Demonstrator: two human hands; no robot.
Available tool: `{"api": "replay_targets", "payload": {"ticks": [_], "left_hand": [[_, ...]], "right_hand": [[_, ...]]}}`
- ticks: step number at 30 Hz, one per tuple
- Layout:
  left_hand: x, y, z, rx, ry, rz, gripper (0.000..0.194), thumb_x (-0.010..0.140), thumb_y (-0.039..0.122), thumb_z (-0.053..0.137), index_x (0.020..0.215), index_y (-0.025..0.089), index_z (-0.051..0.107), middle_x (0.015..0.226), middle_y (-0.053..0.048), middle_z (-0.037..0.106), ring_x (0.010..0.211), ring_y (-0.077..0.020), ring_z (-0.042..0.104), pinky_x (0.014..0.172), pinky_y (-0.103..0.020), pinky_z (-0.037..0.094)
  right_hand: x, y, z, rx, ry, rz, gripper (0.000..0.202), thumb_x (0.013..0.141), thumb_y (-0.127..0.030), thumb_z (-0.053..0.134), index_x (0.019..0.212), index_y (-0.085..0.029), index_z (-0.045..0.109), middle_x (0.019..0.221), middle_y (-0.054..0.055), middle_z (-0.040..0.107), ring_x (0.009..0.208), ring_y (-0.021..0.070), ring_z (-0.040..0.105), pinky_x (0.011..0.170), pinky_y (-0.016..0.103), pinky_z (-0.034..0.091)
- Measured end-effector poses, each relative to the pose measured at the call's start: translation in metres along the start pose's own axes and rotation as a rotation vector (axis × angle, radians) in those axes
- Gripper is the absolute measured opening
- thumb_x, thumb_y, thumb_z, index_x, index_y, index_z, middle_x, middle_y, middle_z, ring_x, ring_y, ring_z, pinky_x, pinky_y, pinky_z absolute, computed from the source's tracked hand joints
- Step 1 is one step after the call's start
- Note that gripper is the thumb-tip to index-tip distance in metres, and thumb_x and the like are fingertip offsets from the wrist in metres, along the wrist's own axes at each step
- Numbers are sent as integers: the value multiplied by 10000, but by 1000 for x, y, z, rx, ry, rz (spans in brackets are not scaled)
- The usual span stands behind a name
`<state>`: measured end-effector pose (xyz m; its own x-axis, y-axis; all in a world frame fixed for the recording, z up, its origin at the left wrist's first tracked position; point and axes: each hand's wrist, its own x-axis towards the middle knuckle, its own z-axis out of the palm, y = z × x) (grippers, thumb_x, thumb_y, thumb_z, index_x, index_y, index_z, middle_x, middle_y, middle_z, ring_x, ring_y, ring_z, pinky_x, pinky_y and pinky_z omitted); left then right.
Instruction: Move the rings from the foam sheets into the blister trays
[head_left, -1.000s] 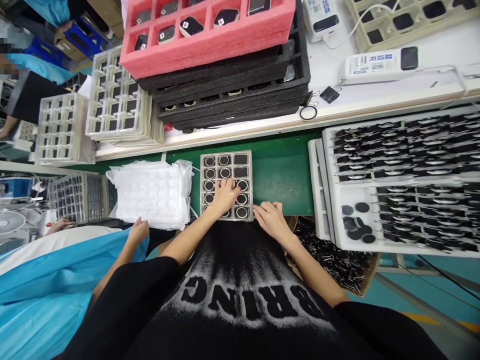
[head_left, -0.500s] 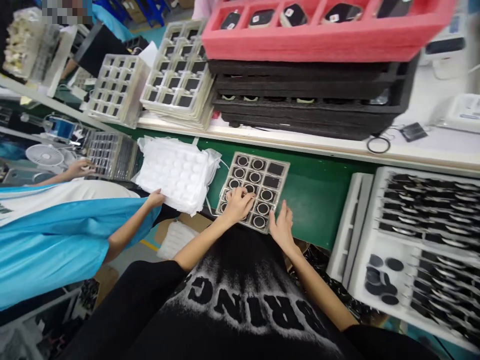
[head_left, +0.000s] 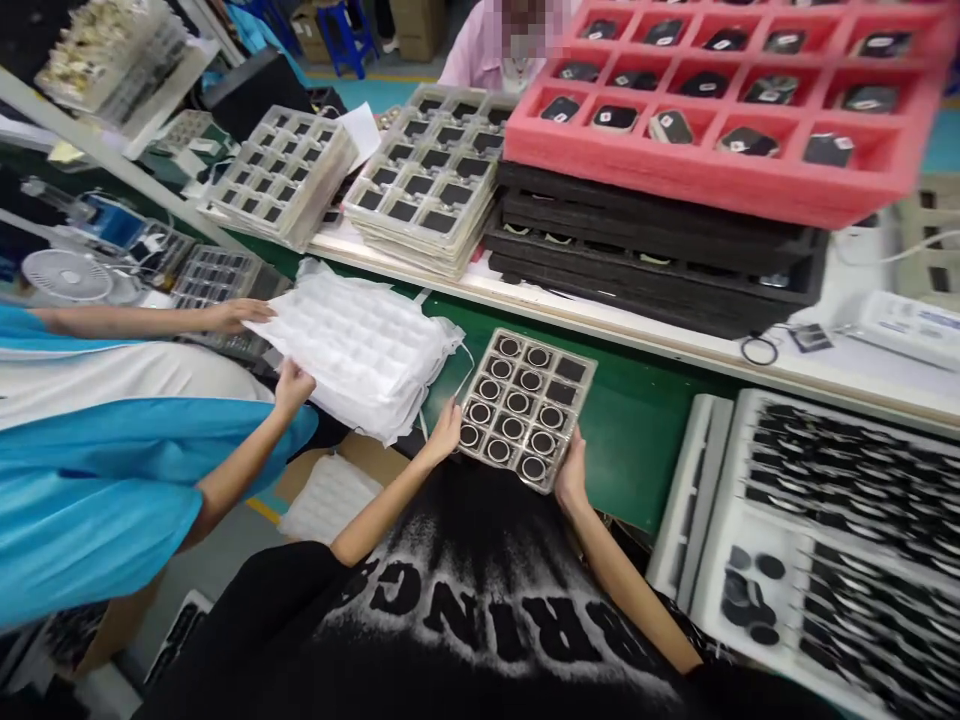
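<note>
Here, the divided tray sits at the person's front, its near edge close to the black shirt; the left hand touches its rim toward eight o'clock, the right hand toward four, fingers drawn together on both; whether either closes beneath the rim, I cannot tell; dark pieces with pale rings fill most pockets, two plain dark ones at one o'clock; toward ten, a co-worker's hands touch a white wrapped stack.

Green worktop | white raised shelf | blue stool behind | teal floor, yellow line
</note>
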<state>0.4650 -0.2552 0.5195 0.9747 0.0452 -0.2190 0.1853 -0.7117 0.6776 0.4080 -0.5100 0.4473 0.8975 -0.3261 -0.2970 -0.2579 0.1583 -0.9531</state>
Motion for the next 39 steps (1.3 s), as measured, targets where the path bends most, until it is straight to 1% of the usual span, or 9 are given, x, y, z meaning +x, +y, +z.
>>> {"api": "replay_targets", "payload": {"ticks": [4,6,9,12,17,22,26,29,39], "left_hand": [[12,12,10,-37,-8,110,459,1037,520,510,1405,264,609,1394,-114,638,1305,-278,598,1076,-463,521],[14,13,10,-44,-25,126,416,1007,449,616,1360,229,620,1376,-107,625,1215,-249,632,1025,-460,557],[14,9,8,-44,-45,121,416,986,404,664,1334,181,616,1344,-104,623,1155,-231,648,979,-451,580],[15,0,9,-44,-63,109,411,1027,438,582,1346,183,620,1377,-123,626,1233,-260,626,1054,-482,538],[19,-13,16,-110,-87,99,579,1107,475,214,1392,132,583,1432,-173,621,1374,-251,555,1211,-446,404],[21,-21,20,-157,-77,70,593,1087,526,249,1402,140,571,1477,-175,594,1414,-259,527,1241,-441,370],[20,-24,20,-172,-78,97,566,1088,511,275,1398,145,576,1471,-169,601,1410,-261,534,1241,-444,371],[20,-25,20,-193,-74,100,543,1090,497,287,1378,154,595,1444,-161,621,1394,-257,549,1228,-439,386],[23,-39,26,-264,-27,113,573,1057,570,312,1338,178,622,1422,-151,642,1379,-255,570,1224,-455,396]], "right_hand": [[10,-11,3,-65,58,33,886,937,-835,298,1610,-262,359,1662,105,390,1535,284,344,1275,520,251],[11,-10,1,-143,71,15,933,921,-859,287,1612,-237,358,1691,115,332,1573,276,264,1300,505,178],[10,-5,0,-201,97,-6,964,924,-858,235,1619,-198,343,1689,136,331,1574,269,266,1306,493,164],[9,0,1,-220,135,-10,951,938,-832,236,1614,-173,351,1681,149,343,1566,265,286,1307,480,168],[10,3,3,-172,153,-26,865,967,-777,286,1599,-193,378,1663,140,379,1543,265,330,1297,489,205],[9,7,-1,-147,129,-65,745,988,-673,369,1594,-240,387,1660,101,388,1537,263,334,1291,492,222],[9,15,-5,-213,73,-127,830,868,-513,574,1614,-241,331,1659,104,375,1522,293,348,1283,516,228],[11,18,-5,-226,80,-104,835,840,-441,549,1614,-235,317,1650,111,383,1512,293,360,1274,521,244],[16,27,4,-134,119,-108,776,869,-578,534,1562,-247,417,1622,115,437,1508,317,387,1268,516,263]]}}
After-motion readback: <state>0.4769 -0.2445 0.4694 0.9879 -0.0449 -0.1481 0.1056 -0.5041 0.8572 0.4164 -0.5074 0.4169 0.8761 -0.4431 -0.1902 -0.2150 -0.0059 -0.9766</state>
